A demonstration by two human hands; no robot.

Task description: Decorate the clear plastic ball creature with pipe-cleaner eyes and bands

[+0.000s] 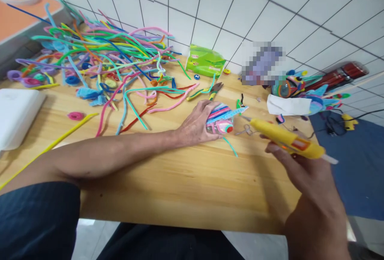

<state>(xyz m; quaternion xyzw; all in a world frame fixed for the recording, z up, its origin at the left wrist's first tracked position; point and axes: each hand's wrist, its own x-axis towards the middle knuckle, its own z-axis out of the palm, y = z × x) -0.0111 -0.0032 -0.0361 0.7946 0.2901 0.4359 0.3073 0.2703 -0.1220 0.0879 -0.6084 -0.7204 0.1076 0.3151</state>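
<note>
My left hand is wrapped round a small craft piece covered in striped pipe cleaners, blue, pink and white with a red spot at its lower end. A thin teal pipe cleaner trails below it on the table. In my right hand is a yellow hot glue gun, its nozzle pointing left toward the craft piece, a short gap away. A clear glue stick pokes out of its back end. Small scissors lie beneath the nozzle.
A big heap of coloured pipe cleaners covers the back left. Behind my left hand are pliers and a green packet. A white box stands far left. At the right lie a white paper and a red flask.
</note>
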